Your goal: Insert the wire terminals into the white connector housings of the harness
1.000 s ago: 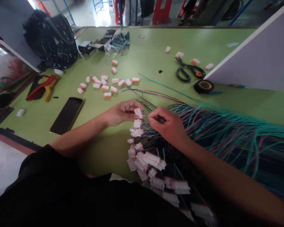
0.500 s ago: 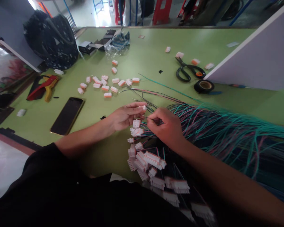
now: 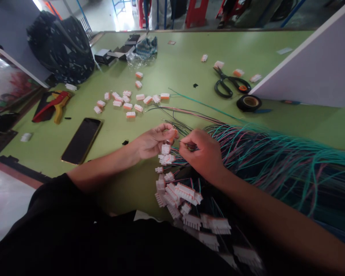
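Observation:
My left hand point(image 3: 155, 142) pinches a small white and orange connector point(image 3: 173, 132) between thumb and fingers. Just to its right, my right hand point(image 3: 200, 147) is closed on a thin dark wire point(image 3: 183, 142) whose end points toward the connector. Whether the wire end touches the connector cannot be made out. Beneath and in front of my hands lie wired white connectors point(image 3: 186, 193) in a pile. A large bundle of green, pink and dark wires point(image 3: 276, 149) spreads to the right. Several loose orange and white connectors point(image 3: 128, 106) are scattered beyond my left hand.
A phone point(image 3: 82, 140) lies at the left, near a red and yellow tool point(image 3: 56, 107). Black scissors point(image 3: 231, 83) and a roll of black tape point(image 3: 248, 103) are at the right, beside a pale panel point(image 3: 307, 61). A dark patterned bag point(image 3: 60, 48) stands back left.
The connector in my left hand has turned, so its orange side now shows. My right hand has barely moved, still closed on the wire. The view has shifted slightly.

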Demonstrator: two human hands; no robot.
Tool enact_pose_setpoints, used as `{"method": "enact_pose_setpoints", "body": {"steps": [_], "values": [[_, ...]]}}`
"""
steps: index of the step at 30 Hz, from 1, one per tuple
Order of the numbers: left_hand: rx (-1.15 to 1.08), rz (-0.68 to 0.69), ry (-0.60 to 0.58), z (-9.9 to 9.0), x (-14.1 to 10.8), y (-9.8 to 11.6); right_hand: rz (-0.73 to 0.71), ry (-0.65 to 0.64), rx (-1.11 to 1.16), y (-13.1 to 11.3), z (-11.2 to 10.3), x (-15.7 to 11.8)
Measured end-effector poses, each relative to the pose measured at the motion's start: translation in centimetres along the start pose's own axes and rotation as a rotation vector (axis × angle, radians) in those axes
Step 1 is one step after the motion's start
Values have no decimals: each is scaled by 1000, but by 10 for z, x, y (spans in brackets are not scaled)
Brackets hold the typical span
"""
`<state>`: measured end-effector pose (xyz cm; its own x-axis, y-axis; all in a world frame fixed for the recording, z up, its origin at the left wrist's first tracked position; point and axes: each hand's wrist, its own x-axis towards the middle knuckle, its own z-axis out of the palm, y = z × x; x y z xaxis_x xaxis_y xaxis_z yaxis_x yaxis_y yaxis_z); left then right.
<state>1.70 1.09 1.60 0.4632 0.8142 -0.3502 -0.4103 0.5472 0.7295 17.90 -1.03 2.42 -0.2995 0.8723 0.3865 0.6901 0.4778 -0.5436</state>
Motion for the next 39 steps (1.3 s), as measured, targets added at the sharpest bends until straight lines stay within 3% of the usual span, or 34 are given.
{"method": "enact_pose_setpoints", "body": {"steps": [10, 17, 31, 39], "values": [[56, 20, -30, 3, -4, 7, -21, 23, 9, 2, 1, -1], [58, 40, -35, 0, -3, 5, -112, 120, -26, 6, 6, -2], [228, 230, -17, -2, -1, 3, -162, 166, -64, 9, 7, -3], [268, 244, 5, -2, -1, 0, -145, 138, -56, 8, 6, -3]]}}
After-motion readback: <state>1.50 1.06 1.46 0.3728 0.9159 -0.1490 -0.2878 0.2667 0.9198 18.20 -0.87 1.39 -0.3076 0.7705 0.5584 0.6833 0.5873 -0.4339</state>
